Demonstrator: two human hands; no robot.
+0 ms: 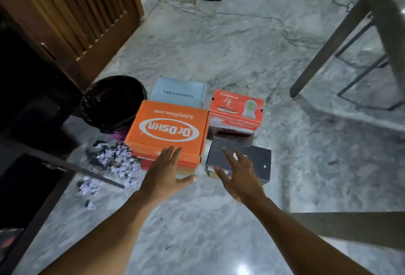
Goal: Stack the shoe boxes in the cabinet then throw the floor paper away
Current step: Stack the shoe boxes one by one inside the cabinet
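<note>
**Spotter one:** In the head view, both your hands are spread wide and hold nothing. Your left hand [163, 171] reaches for the near edge of the orange box [168, 125] in the middle of the frame. Your right hand [238, 171] hovers over the dark box [258, 158] just right of it.

**Spotter two:** I cannot tell whether your fingertips touch cardboard. All the boxes lie on the marble floor [219, 55]. None is in the cabinet [28, 99], whose dark opening fills the left edge of the frame.

**Spotter one:** The orange box sits on top of a small pile (a red edge and a tan edge show beneath it), so I judge it the one to take first. Bring your right hand across to its right wall and set your left hand on its left wall. Clamp with flat palms low on the walls, so the lid does not lift off.

**Spotter two:** The pale blue box [178, 92] and the red box [236, 110] lie behind, higher in the frame; leave them for later trips. Lift straight up so the pile below does not slide.

**Spotter one:** Mind the crumpled paper [116, 161] left of the pile, just below the black bin [111, 101]. Carry the box over it toward the cabinet without scattering it. The paper likely goes into that bin once the boxes are stacked.
</note>
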